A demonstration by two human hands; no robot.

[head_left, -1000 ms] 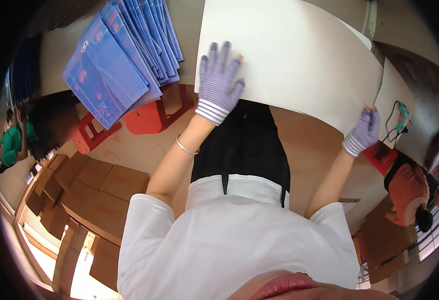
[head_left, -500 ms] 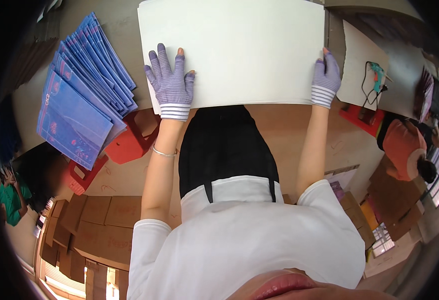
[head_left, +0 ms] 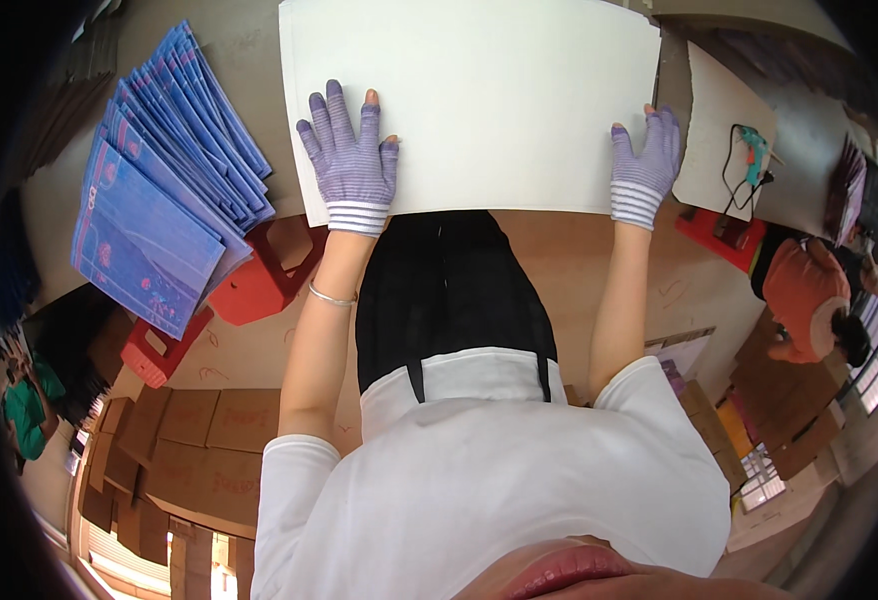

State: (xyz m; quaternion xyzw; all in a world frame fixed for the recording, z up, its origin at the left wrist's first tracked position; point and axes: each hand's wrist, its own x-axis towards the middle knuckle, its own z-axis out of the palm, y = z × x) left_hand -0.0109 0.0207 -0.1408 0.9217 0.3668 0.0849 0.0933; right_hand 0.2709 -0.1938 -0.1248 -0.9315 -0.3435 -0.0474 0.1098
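Observation:
A stack of large white sheets (head_left: 489,110) lies on the table in front of me, its near edge just above my lap. My left hand (head_left: 354,165), in a purple striped glove with bare thumb and index fingertips, rests flat on the top sheet near its left side, fingers spread. At the right edge of the stack is my right hand (head_left: 645,160), gloved alike. Its thumb is stretched over the sheet and apart from the fingers, which reach along the edge; nothing shows gripped in it.
Blue printed folded pieces (head_left: 154,235) lie fanned at the left. To the right, a teal glue gun (head_left: 753,150) with a black cord lies on pale board (head_left: 704,140). Red stools (head_left: 259,275) stand below the table, cardboard boxes (head_left: 209,450) behind. Other people are at both sides.
The top sheet has shifted slightly right over the stack. My left hand has slid a little right with it; my right hand has moved slightly, its thumb now spread away from the fingers.

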